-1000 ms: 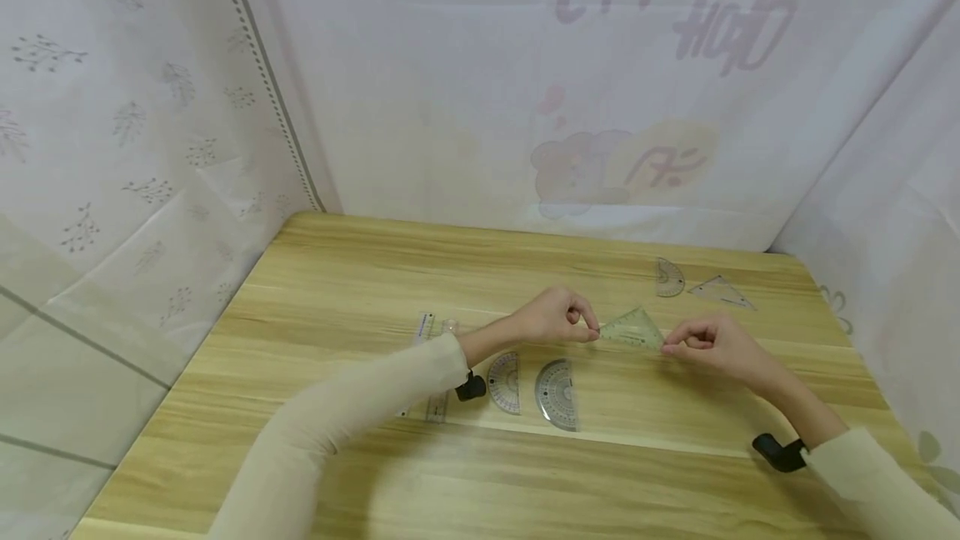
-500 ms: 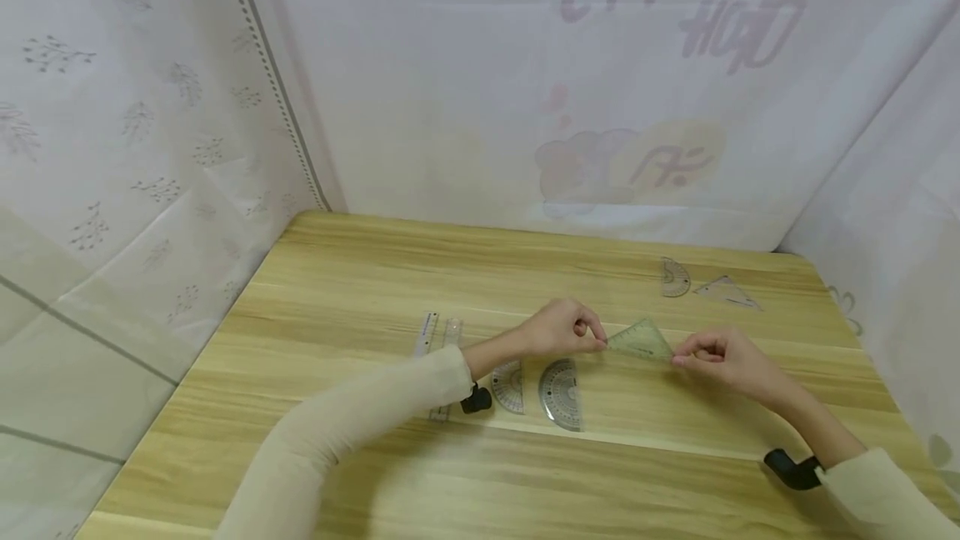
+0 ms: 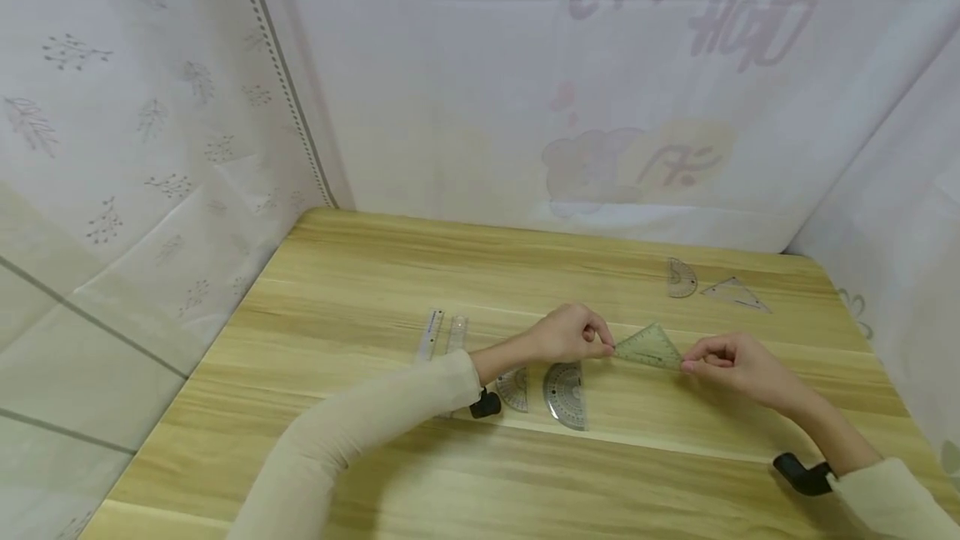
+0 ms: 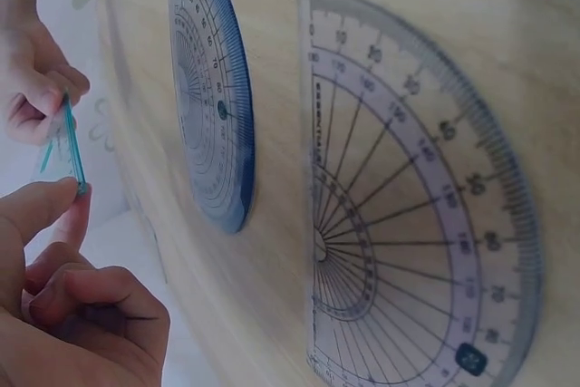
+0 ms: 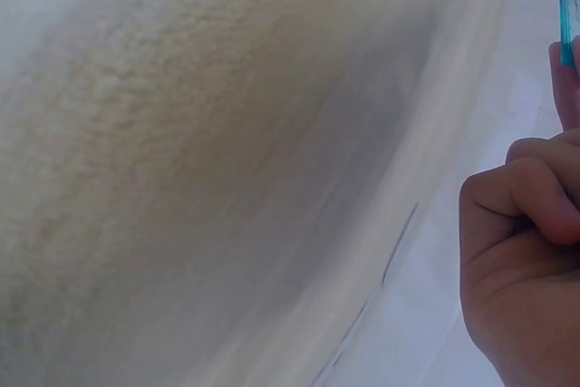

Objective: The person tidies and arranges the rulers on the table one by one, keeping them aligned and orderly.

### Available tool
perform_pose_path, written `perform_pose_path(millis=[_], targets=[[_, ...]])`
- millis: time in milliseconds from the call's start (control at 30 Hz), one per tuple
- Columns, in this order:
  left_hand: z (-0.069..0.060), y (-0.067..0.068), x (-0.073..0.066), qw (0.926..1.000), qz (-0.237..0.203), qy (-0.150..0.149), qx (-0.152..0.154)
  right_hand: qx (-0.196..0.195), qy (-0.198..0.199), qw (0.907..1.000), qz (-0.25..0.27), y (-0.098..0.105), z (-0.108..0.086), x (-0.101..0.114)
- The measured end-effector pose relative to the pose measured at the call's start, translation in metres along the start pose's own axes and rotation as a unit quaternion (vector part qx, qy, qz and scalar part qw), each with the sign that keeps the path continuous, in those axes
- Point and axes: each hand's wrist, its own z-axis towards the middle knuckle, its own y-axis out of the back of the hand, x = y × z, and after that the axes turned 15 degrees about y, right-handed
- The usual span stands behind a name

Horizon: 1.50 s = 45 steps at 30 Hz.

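- The left hand (image 3: 572, 334) pinches the left corner of a green triangle ruler (image 3: 649, 348) between thumb and finger.
- The right hand (image 3: 738, 363) pinches the ruler's right corner, so the hands stand apart with the green triangle ruler stretched between them.
- That piece is held up off the worktop (image 3: 660, 473), over its right half.
- A large protractor (image 3: 566, 395) lies on the near side of the left hand; a small protractor (image 3: 513, 391) lies just left of it, partly behind the left wrist.
- Farther left, a first ruler (image 3: 431, 332) and a second ruler (image 3: 457, 332) lie side by side, their lower parts hidden by the left sleeve (image 3: 390, 394).
- Toward the far right, a third protractor (image 3: 682, 278) lies beside a clear triangle ruler (image 3: 738, 294).
- Printed cloth (image 3: 450, 98) hangs behind the worktop.
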Motion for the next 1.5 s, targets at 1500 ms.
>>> perform_pose_path(millis=[1500], targets=[[-0.017, -0.025, -0.018, 0.9882, 0.144, 0.033, 0.042, 0.118, 0.057, 0.9905, 0.041, -0.019, -0.011, -0.008]])
